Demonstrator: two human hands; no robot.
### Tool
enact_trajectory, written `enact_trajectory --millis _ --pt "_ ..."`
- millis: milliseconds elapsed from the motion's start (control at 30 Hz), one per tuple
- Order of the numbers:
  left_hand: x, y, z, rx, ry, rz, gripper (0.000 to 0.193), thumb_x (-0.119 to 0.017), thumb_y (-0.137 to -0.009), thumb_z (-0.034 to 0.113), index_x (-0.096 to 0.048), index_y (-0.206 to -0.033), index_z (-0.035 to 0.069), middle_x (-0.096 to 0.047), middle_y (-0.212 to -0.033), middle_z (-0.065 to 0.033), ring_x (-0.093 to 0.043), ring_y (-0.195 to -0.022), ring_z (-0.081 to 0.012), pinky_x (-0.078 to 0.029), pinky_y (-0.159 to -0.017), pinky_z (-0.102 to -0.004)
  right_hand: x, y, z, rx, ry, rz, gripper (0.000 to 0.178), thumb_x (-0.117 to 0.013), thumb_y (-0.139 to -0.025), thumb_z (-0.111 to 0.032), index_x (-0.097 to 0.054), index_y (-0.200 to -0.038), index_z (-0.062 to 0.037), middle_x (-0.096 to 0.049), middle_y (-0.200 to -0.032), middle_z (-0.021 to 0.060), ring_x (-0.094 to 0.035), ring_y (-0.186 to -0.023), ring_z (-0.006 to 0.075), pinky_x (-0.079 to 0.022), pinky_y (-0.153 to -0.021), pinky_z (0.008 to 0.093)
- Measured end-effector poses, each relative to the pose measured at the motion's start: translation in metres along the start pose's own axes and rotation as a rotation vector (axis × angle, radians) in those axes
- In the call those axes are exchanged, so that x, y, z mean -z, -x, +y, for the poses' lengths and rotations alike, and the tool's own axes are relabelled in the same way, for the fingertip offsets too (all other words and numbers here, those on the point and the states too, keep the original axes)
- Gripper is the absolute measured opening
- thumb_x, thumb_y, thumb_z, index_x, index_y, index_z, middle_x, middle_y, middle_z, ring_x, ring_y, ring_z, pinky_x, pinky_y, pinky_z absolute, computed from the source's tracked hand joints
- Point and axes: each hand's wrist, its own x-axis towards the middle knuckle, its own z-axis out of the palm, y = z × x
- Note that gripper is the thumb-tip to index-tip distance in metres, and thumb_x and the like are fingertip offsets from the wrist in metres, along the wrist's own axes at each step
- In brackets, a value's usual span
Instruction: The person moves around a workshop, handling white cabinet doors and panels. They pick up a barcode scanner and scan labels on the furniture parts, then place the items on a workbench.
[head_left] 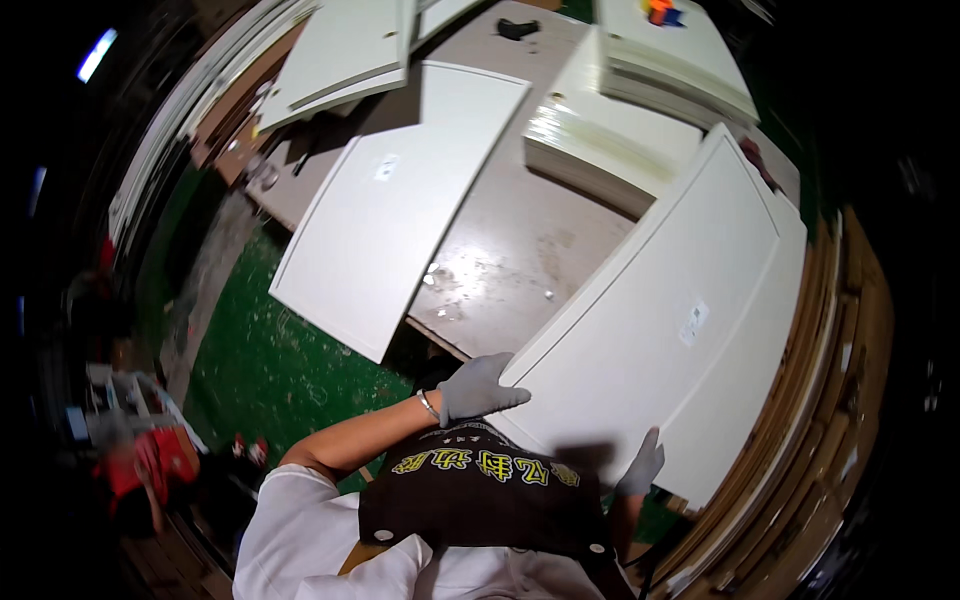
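A large white panel [610, 320] with a small label and a raised border slants across the right side in front of me. My left hand [480, 388], in a grey glove, grips its near left corner, with the thumb lying over the face. On the near edge, further right, my right hand [642, 465], also gloved, holds on with its thumb up against the panel; its other fingers are largely hidden. White surface continues past the panel's right border, and I cannot tell whether it is a second panel underneath.
Another labelled white panel [375, 215] lies on the worktable [510, 250], overhanging its near edge. Film-wrapped panel stacks [610, 135] and more white panels [350, 50] stand farther back. Brown boards [845, 370] are piled at right. At lower left is a person in red [165, 460].
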Motion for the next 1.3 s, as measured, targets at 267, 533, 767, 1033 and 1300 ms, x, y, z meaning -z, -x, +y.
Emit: enact_trajectory --millis 267,533,767,1033,1300 --pt "0.096 0.062 -0.083 -0.13 0.178 0.172 0.055 -0.064 -0.079 0.031 -0.05 -0.12 -0.002 -0.059 -0.106 -0.0205 -0.057 -0.098 -0.0303 -0.043 -0.087 -0.0362 -0.143 0.048 -0.033 0.167 0.081 -0.099 0.044 -0.053 -0.09 -0.021 -0.043 -0.122 0.0068 -0.055 -0.11 0.015 -0.057 -0.094 0.0221 -0.048 -0.08 0.0331" --pt "0.239 0.075 -0.156 -0.086 0.606 0.443 0.051 -0.066 -0.081 0.026 -0.049 -0.116 -0.007 -0.06 -0.106 -0.0145 -0.055 -0.098 -0.0187 -0.043 -0.088 -0.0313 -0.354 0.021 -0.067 0.322 0.366 -0.423 0.042 -0.058 -0.088 -0.026 -0.053 -0.113 0.0074 -0.06 -0.102 0.0112 -0.056 -0.088 0.0178 -0.045 -0.08 0.0308" --pt "0.375 0.062 -0.206 -0.161 0.651 0.703 0.043 -0.063 -0.082 0.021 -0.052 -0.114 -0.006 -0.06 -0.105 -0.011 -0.056 -0.095 -0.0162 -0.044 -0.086 -0.0295 -0.563 0.0 -0.093 0.423 0.459 -0.728 0.049 -0.058 -0.086 -0.035 -0.057 -0.108 0.0089 -0.063 -0.097 0.0145 -0.057 -0.085 0.0177 -0.046 -0.077 0.0311" --pt "0.524 -0.034 -0.273 -0.086 1.222 0.717 0.034 -0.064 -0.078 0.025 -0.06 -0.107 0.005 -0.063 -0.101 -0.008 -0.061 -0.089 -0.021 -0.051 -0.078 -0.0341 -0.717 -0.049 -0.117 0.546 0.727 -0.625 0.073 -0.059 -0.078 -0.042 -0.035 -0.134 -0.0005 -0.05 -0.124 0.0229 -0.048 -0.115 0.0334 -0.041 -0.095 0.0384" --pt "0.638 -0.188 -0.307 -0.244 1.842 0.639 0.01 -0.057 -0.084 0.009 -0.061 -0.083 0.001 -0.065 -0.081 -0.0106 -0.062 -0.078 -0.0253 -0.052 -0.075 -0.0401 -0.773 -0.058 -0.074 0.773 0.556 -0.576 0.047 -0.054 -0.076 -0.019 -0.052 -0.122 -0.0114 -0.053 -0.119 0.0192 -0.05 -0.11 0.0352 -0.04 -0.095 0.0391"
